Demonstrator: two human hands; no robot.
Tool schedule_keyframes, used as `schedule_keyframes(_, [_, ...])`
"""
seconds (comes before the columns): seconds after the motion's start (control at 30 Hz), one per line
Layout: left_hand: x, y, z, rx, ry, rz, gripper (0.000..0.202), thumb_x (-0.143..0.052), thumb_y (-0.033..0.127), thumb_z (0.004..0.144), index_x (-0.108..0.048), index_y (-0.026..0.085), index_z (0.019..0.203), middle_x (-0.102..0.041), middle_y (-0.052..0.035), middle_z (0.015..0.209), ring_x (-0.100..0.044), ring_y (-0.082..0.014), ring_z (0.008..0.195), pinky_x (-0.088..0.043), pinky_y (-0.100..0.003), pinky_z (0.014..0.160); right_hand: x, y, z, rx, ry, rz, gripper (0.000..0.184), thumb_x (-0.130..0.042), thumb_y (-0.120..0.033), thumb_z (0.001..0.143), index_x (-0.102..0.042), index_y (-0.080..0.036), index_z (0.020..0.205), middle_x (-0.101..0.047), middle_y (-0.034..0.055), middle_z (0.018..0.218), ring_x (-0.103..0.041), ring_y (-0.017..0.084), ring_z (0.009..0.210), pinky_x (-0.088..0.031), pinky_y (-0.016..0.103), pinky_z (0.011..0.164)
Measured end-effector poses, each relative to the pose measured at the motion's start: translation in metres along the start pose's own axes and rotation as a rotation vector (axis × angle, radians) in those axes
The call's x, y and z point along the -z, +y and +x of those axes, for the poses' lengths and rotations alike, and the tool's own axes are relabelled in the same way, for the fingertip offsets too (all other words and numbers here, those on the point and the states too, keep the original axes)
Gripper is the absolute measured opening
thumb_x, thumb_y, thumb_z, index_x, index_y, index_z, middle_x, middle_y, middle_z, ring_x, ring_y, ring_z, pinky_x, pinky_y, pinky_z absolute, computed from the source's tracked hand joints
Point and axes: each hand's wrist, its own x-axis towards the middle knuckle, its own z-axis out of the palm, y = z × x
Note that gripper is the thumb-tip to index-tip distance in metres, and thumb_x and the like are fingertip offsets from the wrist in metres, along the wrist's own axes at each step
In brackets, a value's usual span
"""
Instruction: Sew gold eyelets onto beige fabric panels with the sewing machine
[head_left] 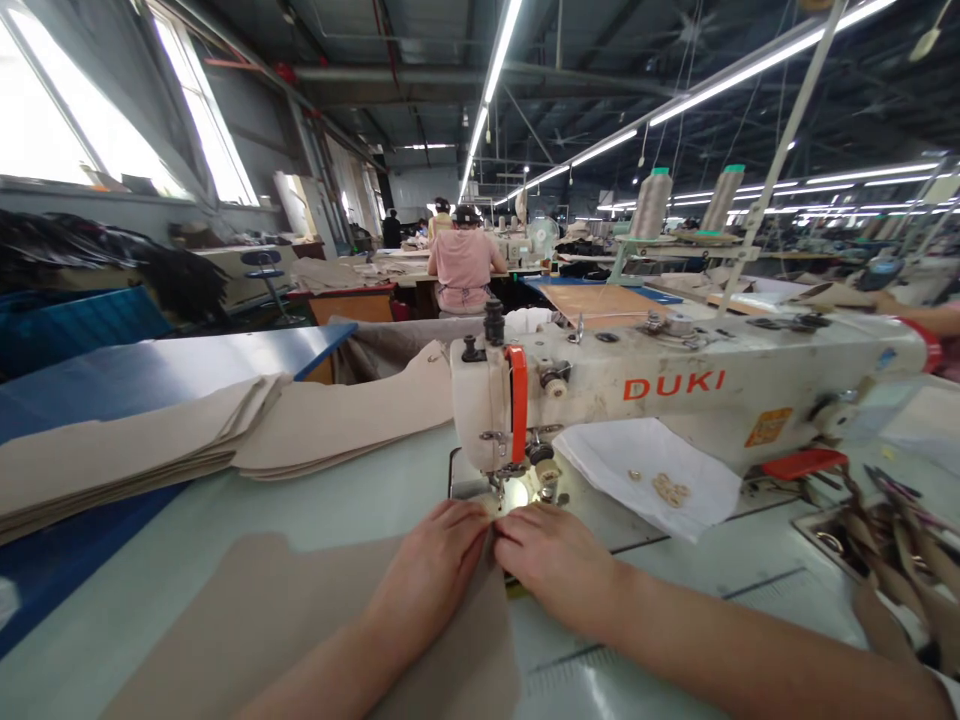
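Observation:
A beige fabric panel (322, 600) lies on the pale green table, its upper right edge running up to the needle of a white sewing machine (585, 390). My left hand (442, 550) is closed on that edge, fingertips just in front of the presser foot. Right beside it, my right hand (551, 555) pinches the same edge, the two hands nearly touching. The machine's lamp lights the spot behind my fingers. What lies under the fingertips is hidden.
Stacked beige panels (337, 420) lie on the left. Several small gold rings (667, 490) rest on a white cloth (630, 450) against the machine. At right sit fabric straps (885, 560) and scissors (892, 485). A co-worker (465, 258) sits ahead.

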Motion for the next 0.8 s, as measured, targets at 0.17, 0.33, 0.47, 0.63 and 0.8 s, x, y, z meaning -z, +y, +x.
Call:
schedule_keyframes(0.17, [-0.010,-0.010,0.013,-0.019,0.021,-0.018,0.021,-0.044,0.017,0.090,-0.065,0.019,0.090,-0.070,-0.0052,0.090,-0.064,-0.0185,0.085,-0.054,-0.033,0.080,-0.003,0.014,0.001,-0.045,-0.005,0.036,0.008,-0.053,-0.013,0.089,-0.061,-0.015,0.089,-0.062,0.0074,0.096,-0.054,0.019,0.091,-0.043,0.032,0.083])
schedule_keyframes(0.33, [-0.011,-0.014,0.018,-0.007,0.014,-0.017,0.019,-0.045,0.019,0.091,-0.064,0.019,0.089,-0.070,-0.0053,0.089,-0.064,-0.0181,0.083,-0.054,-0.032,0.079,-0.007,0.018,0.003,-0.058,0.024,0.083,0.007,-0.054,-0.012,0.088,-0.060,-0.014,0.091,-0.063,0.0061,0.097,-0.054,0.019,0.093,-0.042,0.030,0.085])
schedule_keyframes(0.47, [-0.012,-0.016,0.019,-0.002,0.024,-0.015,0.019,-0.045,0.019,0.090,-0.064,0.019,0.089,-0.070,-0.0055,0.089,-0.064,-0.0184,0.084,-0.055,-0.033,0.078,-0.009,0.019,0.003,-0.066,0.034,0.097,0.007,-0.055,-0.012,0.088,-0.060,-0.014,0.091,-0.063,0.0070,0.099,-0.054,0.019,0.095,-0.042,0.031,0.086])
schedule_keyframes(0.63, [-0.012,-0.016,0.021,-0.029,0.046,-0.023,0.020,-0.045,0.019,0.090,-0.065,0.019,0.087,-0.071,-0.0059,0.087,-0.065,-0.0183,0.082,-0.056,-0.032,0.077,-0.006,0.018,0.003,-0.085,0.030,0.100,0.009,-0.054,-0.011,0.088,-0.061,-0.014,0.092,-0.063,0.0082,0.102,-0.054,0.020,0.099,-0.043,0.031,0.085])
schedule_keyframes(0.8, [-0.014,-0.018,0.020,-0.015,0.040,-0.038,0.020,-0.046,0.020,0.090,-0.066,0.019,0.088,-0.071,-0.0059,0.088,-0.065,-0.0183,0.083,-0.055,-0.032,0.077,-0.007,0.018,0.004,-0.091,0.024,0.102,0.010,-0.053,-0.011,0.089,-0.061,-0.014,0.093,-0.063,0.0080,0.101,-0.055,0.020,0.098,-0.043,0.031,0.084])
